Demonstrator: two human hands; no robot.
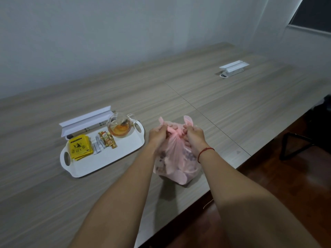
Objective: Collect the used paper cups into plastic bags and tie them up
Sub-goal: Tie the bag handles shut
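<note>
A pink translucent plastic bag (pixel 176 163) stands on the wooden table (pixel 223 108) near its front edge, bulging with paper cups that show dimly through the film. Its two handle ends are crossed in a knot at the top. My left hand (pixel 158 134) grips the left handle end and my right hand (pixel 194 136) grips the right one, on either side of the knot. The tips of both handles stick up beyond my fists. A red string circles my right wrist.
A white tray (pixel 107 158) lies left of the bag, holding a glass teapot (pixel 120 127) of amber tea, yellow tea packets (pixel 79 146) and sachets. Open white socket boxes sit behind the tray (pixel 86 120) and at far right (pixel 233 68). A black chair base (pixel 295 145) stands on the floor.
</note>
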